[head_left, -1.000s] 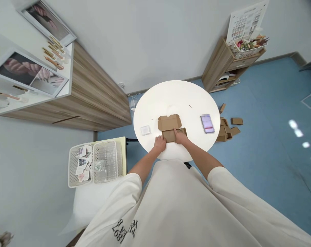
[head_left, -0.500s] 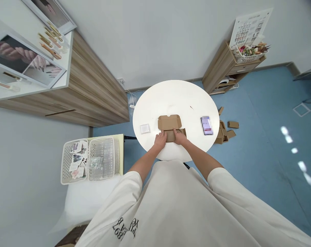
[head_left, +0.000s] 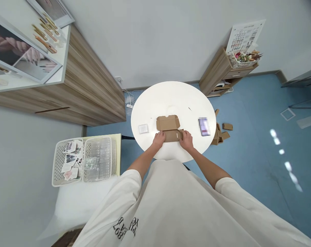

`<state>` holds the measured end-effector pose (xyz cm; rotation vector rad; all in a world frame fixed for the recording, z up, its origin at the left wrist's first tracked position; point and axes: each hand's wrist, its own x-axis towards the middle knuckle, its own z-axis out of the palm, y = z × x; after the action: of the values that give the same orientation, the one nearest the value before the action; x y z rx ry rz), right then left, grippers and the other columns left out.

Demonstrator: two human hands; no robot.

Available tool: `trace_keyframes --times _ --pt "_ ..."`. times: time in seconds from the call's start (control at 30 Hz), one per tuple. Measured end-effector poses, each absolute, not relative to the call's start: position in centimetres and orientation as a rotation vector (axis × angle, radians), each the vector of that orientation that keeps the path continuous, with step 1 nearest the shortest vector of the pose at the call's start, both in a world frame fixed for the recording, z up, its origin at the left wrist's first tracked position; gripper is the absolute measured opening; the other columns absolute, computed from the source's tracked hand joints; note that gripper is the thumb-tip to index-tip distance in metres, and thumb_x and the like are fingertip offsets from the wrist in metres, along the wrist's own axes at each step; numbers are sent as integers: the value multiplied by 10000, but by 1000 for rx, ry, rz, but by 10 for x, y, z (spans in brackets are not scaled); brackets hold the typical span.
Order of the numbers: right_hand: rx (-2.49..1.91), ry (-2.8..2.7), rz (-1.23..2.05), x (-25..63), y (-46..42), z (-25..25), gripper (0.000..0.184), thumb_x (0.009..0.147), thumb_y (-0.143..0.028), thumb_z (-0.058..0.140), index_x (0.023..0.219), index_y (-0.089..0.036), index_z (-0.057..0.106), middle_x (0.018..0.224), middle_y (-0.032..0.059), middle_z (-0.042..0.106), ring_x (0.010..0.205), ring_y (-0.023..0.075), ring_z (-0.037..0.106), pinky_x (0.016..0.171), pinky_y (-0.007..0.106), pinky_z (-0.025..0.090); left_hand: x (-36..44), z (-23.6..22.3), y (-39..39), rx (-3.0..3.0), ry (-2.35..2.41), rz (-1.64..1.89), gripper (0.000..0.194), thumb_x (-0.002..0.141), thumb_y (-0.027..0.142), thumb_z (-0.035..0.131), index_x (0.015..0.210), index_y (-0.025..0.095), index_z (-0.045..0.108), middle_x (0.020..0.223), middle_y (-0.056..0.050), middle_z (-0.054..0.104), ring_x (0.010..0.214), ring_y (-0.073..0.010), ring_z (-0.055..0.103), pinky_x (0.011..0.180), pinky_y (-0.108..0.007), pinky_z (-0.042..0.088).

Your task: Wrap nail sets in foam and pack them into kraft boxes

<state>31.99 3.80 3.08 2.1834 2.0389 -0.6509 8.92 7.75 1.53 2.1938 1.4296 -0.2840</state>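
Cardboard box (head_left: 169, 129), one, between two hands (head_left: 159, 139) (head_left: 186, 141)

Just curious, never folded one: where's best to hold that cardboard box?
Probably the near folded section of the kraft cardboard box, at its two ends, coming from the near side, as the left hand and right hand do. It lies flat on the round white table, so its ends are easiest.

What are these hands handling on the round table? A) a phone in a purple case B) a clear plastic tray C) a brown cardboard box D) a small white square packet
C: the left hand and right hand are both on the open brown cardboard box lying on the round white table.
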Motion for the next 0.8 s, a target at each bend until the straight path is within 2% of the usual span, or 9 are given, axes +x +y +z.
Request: trace_keyframes --times 0.13,0.27,0.43,0.53,0.67,0.73,0.8 --pt "2266 1886 -800 340 32 23 801 909 -221 479 1612 -193 95 1522 180 351 1296 306 454 998 396 431 90 11 79 2175 1422 -267 700 783 133 689 1422 185 406 1613 -235 252 1321 -371 447 1078 -495 316" --pt "2153 1902 -891 340 42 16 799 910 -192 489 1613 -254 114 1568 154 293 1228 263 537 906 328 478 91 13 79 2136 1413 -225 667 792 157 703 1401 172 433 1606 -260 244 1336 -393 441 1081 -513 309" --pt "2104 1831 -967 328 58 16 699 948 -238 488 1592 -259 216 1490 150 413 1166 255 586 878 322 484 92 20 78 2173 1415 -279 719 774 138 713 1421 167 399 1608 -274 228 1339 -391 442 1075 -498 312" --pt "2085 1870 -969 321 61 23 652 960 -208 455 1578 -252 252 1449 148 466 1151 253 592 856 314 477 92 21 78 2179 1410 -287 735 771 138 729 1424 187 395 1615 -253 226 1336 -380 443 1076 -490 311" --pt "2040 1998 -898 309 60 35 732 962 -170 412 1620 -255 103 1421 155 505 1103 261 602 856 330 461 91 20 78 2149 1409 -233 717 778 161 732 1418 182 408 1612 -262 229 1339 -391 440 1079 -502 307" --pt "2027 2050 -876 302 57 39 759 974 -204 414 1625 -244 25 1421 154 511 1094 267 601 877 346 453 91 19 78 2156 1414 -242 727 777 172 730 1425 191 401 1611 -258 237 1337 -391 443 1075 -503 312" --pt "2057 2076 -879 297 54 40 745 992 -284 426 1617 -214 28 1430 154 509 1132 275 583 909 358 446 91 19 78 2171 1415 -257 742 776 178 725 1436 205 386 1615 -248 241 1341 -387 443 1076 -504 313"
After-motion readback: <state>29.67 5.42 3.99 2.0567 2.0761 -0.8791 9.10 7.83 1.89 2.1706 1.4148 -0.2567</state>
